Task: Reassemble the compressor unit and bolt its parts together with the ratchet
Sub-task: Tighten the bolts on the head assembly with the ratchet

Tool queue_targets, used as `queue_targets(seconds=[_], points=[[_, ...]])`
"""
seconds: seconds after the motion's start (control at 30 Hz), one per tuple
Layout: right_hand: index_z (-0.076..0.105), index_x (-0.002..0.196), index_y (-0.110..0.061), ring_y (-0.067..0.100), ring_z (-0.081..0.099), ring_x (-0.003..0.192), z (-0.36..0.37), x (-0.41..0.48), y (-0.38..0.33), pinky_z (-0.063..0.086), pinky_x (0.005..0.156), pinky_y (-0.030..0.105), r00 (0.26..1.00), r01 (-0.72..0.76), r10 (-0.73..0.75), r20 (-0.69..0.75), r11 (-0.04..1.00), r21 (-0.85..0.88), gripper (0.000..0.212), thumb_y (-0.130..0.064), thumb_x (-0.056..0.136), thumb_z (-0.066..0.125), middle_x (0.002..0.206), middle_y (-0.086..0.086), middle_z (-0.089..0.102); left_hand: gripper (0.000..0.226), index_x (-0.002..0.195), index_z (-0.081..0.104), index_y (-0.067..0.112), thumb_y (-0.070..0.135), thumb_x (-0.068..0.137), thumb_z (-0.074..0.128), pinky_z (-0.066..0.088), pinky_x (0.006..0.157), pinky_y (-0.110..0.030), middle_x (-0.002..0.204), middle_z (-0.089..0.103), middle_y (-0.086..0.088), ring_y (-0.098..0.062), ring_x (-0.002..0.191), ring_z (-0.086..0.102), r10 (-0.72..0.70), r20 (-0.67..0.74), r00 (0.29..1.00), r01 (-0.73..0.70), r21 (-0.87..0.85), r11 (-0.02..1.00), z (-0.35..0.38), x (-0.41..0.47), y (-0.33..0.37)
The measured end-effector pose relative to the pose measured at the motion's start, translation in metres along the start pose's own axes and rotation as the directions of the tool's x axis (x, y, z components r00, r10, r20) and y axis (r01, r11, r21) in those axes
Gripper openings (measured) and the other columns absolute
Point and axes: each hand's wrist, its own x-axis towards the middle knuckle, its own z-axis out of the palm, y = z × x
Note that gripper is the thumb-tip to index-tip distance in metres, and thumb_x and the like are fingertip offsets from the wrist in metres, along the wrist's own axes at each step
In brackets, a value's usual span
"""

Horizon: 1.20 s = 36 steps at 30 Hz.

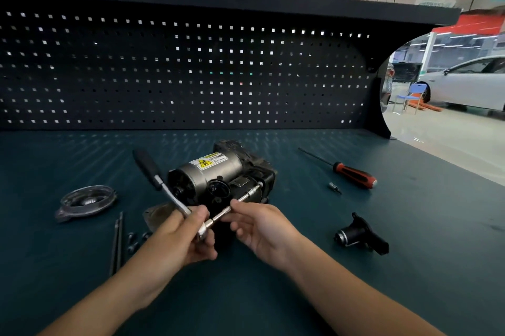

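Two hands meet at mid-bench. The left hand (188, 234) curls its fingers round the ratchet (147, 169) at its head, with the black handle slanting up and away to the left. The right hand (254, 226) pinches the extension (250, 194) between thumb and fingertips. The extension's far end meets the compressor (216, 169), which lies on its side on the bench (410, 226) just beyond the hands. A round cover (86, 200) and long bolts (117, 240) lie to the left, a screwdriver (352, 173) and black fitting (360, 234) to the right.

Dim bench (410, 226), bright hall behind — soft focus, fisheye-bent edges.
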Motion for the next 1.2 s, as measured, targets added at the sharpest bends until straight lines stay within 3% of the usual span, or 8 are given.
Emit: queue_targets(seconds=[0.07,0.23,0.43,0.63,0.73,0.9,1.03,1.2], points=[[0.061,0.075,-0.004,0.005,0.054,0.041,0.001,0.001,0.001,0.042,0.042,0.013,1.000,0.018,-0.018,-0.018,1.000,-0.003,0.017,-0.009,0.091,0.056,0.058,0.003,0.066,0.004,0.094,0.051,0.023,0.024,0.094,0.047,0.051,0.066,-0.028,0.063,0.060,0.002,-0.003,0.059,0.061,0.200,0.043,0.979,-0.201,0.367,0.908,-0.004,0.000,-0.003],[0.064,0.079,-0.002,0.011,0.057,0.054,0.007,0.003,0.004,0.050,0.051,0.021,0.998,0.047,-0.046,-0.039,0.998,0.036,0.018,-0.015,0.091,0.058,0.076,0.010,0.071,0.014,0.095,0.048,0.028,0.033,0.086,0.039,0.044,0.060,-0.020,0.074,0.050,0.014,-0.003,0.063,0.050,0.584,0.467,0.664,-0.496,0.859,-0.123,-0.014,0.002,0.002],[0.063,0.092,-0.003,0.007,0.055,0.043,0.007,0.002,0.004,0.042,0.042,0.014,1.000,-0.013,0.013,-0.006,0.998,0.060,0.016,-0.016,0.094,0.053,0.073,0.008,0.072,0.022,0.084,0.049,0.015,0.028,0.097,0.037,0.042,0.053,-0.019,0.058,0.054,0.004,-0.007,0.045,0.053,0.194,0.005,0.981,-0.186,0.307,0.933,0.002,0.002,0.002],[0.063,0.081,-0.001,0.006,0.053,0.039,0.009,0.002,0.002,0.042,0.040,0.011,1.000,-0.011,0.012,-0.021,0.999,0.049,0.015,-0.008,0.092,0.054,0.067,0.009,0.071,0.020,0.089,0.049,0.011,0.028,0.097,0.041,0.044,0.045,-0.020,0.056,0.056,-0.001,-0.012,0.042,0.051,-0.045,0.014,0.999,0.045,0.045,0.998,-0.006,0.007,0.006],[0.062,0.075,-0.001,0.006,0.052,0.038,0.010,0.002,0.002,0.042,0.041,0.012,0.998,0.025,-0.023,-0.052,0.999,0.036,0.019,-0.004,0.092,0.053,0.060,0.007,0.068,0.005,0.091,0.044,0.025,0.028,0.096,0.044,0.042,0.058,-0.016,0.072,0.055,0.006,-0.004,0.056,0.055,0.284,0.099,0.954,-0.290,0.554,0.781,-0.008,0.003,0.001],[0.061,0.073,-0.001,0.006,0.051,0.037,0.012,0.001,0.002,0.043,0.044,0.013,0.998,0.021,-0.018,-0.056,0.997,0.068,0.021,-0.005,0.092,0.052,0.056,0.006,0.066,0.029,0.106,0.055,0.022,0.027,0.080,0.066,0.044,0.049,-0.024,0.088,0.055,0.004,-0.011,0.059,0.059,0.490,0.520,0.700,-0.526,0.839,-0.138,-0.018,-0.001,-0.004],[0.061,0.078,-0.004,0.010,0.055,0.044,0.013,0.001,-0.005,0.042,0.043,0.015,0.997,-0.048,0.048,-0.054,0.999,0.004,0.015,-0.010,0.091,0.055,0.063,0.007,0.068,0.009,0.103,0.045,0.031,0.031,0.094,0.044,0.043,0.065,-0.019,0.092,0.054,0.011,-0.004,0.072,0.059,0.482,0.242,0.842,-0.469,0.768,0.436,-0.011,-0.001,-0.003],[0.060,0.080,-0.006,0.009,0.055,0.040,0.011,0.005,-0.005,0.041,0.039,0.015,0.992,-0.122,0.121,-0.023,0.992,-0.034,0.017,-0.018,0.091,0.054,0.064,0.006,0.070,0.018,0.093,0.051,0.014,0.026,0.097,0.039,0.045,0.046,-0.020,0.056,0.059,-0.002,-0.012,0.039,0.053,0.048,-0.044,0.998,-0.045,0.068,0.997,0.002,0.009,0.002]])
